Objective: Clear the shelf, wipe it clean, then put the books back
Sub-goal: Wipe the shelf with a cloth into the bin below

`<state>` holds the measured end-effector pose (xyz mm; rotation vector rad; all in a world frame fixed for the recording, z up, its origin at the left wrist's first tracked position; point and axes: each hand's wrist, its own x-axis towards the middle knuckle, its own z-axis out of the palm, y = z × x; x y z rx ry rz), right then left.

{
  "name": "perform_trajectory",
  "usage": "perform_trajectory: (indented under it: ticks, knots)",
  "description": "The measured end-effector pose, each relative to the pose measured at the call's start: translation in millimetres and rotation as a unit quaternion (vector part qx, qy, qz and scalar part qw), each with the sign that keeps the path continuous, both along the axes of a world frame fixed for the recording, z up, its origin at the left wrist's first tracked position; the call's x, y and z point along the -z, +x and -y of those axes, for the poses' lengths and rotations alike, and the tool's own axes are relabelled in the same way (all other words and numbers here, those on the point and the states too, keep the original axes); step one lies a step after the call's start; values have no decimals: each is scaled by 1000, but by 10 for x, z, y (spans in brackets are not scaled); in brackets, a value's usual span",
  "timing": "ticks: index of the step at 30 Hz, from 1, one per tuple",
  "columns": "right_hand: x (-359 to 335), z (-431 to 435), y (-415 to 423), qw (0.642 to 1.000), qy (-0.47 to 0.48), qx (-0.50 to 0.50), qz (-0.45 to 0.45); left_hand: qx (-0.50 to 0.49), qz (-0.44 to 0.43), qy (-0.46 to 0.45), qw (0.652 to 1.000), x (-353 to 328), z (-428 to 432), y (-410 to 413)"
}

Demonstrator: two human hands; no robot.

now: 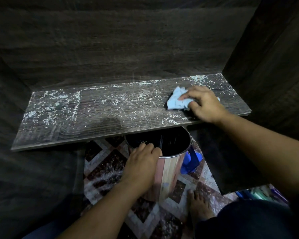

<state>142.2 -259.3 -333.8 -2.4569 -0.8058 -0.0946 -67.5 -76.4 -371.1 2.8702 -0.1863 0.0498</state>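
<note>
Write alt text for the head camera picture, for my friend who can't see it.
A right hand holds a crumpled light blue cloth against the right end of a dark wooden shelf scattered with white crumbs. The left hand grips the rim of a shiny round metal bin just below the shelf's front edge.

Right arm extended forward. Right hand (204,102) palm down, fingers bent, thumb and index gripping cloth (176,101) bunched under the fingertips. Left arm reaches forward, lower. Left hand (140,163) palm down, fingers curled over bin (168,173) rim, fingertips inside.
</note>
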Motion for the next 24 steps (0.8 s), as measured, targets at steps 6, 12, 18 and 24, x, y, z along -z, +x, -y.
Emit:
perform_trajectory:
  ticks: [6, 12, 18, 24]
  knots:
    - [64, -306, 328, 988, -129, 74, -46, 9, -19, 12, 1000, 18, -24, 10]
    - [48, -265, -120, 992, -124, 7, -23, 18, -15, 18, 1000, -3, -3, -1]
    - [93, -67, -523, 992, -100, -58, -57, 27, -14, 33, 999, -39, 99, -3]
    - [-55, 230, -419, 978, 140, 141, -65, 34, -20, 26, 999, 8, 132, 17]
